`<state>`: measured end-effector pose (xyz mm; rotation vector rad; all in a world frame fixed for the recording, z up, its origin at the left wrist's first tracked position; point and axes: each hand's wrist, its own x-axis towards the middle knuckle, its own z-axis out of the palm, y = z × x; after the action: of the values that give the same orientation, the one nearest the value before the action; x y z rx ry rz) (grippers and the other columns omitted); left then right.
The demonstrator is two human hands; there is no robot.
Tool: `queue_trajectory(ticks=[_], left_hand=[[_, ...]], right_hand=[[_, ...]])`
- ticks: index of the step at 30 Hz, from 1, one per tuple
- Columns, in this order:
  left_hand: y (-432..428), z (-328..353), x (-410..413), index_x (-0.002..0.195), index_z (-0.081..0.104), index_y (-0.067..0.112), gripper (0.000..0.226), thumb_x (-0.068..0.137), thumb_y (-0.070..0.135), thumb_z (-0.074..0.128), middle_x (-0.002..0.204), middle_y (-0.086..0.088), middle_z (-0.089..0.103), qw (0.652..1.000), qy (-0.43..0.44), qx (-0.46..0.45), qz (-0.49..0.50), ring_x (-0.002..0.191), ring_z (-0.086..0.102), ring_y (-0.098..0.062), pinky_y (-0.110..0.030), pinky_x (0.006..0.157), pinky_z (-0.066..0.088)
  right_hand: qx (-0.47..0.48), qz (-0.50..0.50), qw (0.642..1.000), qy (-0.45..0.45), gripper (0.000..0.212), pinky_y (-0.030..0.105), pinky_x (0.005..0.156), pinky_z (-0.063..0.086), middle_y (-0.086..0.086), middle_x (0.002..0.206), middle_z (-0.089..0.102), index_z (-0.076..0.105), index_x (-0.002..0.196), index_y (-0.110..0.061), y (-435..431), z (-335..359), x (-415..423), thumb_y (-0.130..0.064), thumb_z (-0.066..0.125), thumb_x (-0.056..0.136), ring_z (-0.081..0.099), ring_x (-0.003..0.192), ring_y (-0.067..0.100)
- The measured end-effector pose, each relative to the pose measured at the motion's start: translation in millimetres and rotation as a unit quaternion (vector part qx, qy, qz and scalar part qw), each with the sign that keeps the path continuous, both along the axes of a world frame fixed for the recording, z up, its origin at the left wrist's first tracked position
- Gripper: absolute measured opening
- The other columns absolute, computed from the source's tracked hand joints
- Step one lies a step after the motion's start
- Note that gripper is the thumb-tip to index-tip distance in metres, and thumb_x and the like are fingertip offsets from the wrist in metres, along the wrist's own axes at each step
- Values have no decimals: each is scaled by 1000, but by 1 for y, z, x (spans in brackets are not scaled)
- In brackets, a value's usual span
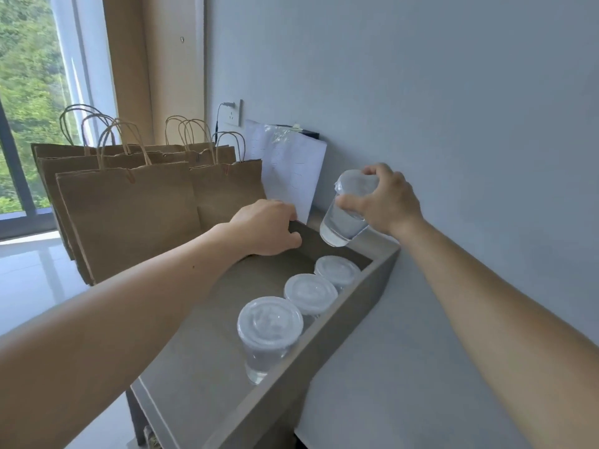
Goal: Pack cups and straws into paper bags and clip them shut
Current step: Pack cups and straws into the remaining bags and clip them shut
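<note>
Hidden items first: dark edge [311, 235] at the far end of the tray [324, 345], under the left hand's fingers, cannot be told as tray wall or bag mouth; clear plastic packet [280, 139] against the wall, contents unreadable; tray cut off at the lower frame edge. Lidded cups [309, 294], clear: three upright in a row along the tray's wall-side rim. Fourth cup [343, 222]: tilted, above the tray's far end, held by the right hand [385, 202], thumb and fingers curled round its lid and upper wall. Left hand [265, 226]: fingers curled over the dark edge, gripping it. Paper bags [129, 222], brown, loop handles: at least five, standing overlapped left of the tray, exact count obscured; left forearm crosses the front one. Surroundings: white sheet [291, 170] leaning on the wall, wall socket [234, 113] with plug, window [26, 92] at left.
</note>
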<state>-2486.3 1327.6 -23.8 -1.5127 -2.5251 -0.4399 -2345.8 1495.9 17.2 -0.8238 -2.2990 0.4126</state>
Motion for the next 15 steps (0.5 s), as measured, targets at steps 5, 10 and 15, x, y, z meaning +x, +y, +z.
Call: queue_trajectory(ticks=[5,10,15], left_hand=[[36,-1,80,126,59,21,44,88,43,57,118,3,60,998,-1,0,-57,97,52,-18,-31,75,40],[86,-36,173,119,62,22,41,84,45,57,115,4,62,993,-44,-28,-110,108,58,-23,-32,79,45],[131,-93,266,137,51,25,54,89,48,57,135,3,55,978,-75,-100,-167,123,52,-22,-31,88,38]], right_hand=[[-9,-27,1000,12,82,32,81,36,0,131,48,45,134,-33,8,2,103,-62,73,63,47,118,21],[-73,-72,995,-15,89,32,79,37,-4,128,49,45,133,-35,19,-45,221,-68,70,55,49,112,17],[-115,-138,981,-66,89,34,79,41,-4,128,50,44,134,-35,32,-112,326,-63,77,56,49,116,18]])
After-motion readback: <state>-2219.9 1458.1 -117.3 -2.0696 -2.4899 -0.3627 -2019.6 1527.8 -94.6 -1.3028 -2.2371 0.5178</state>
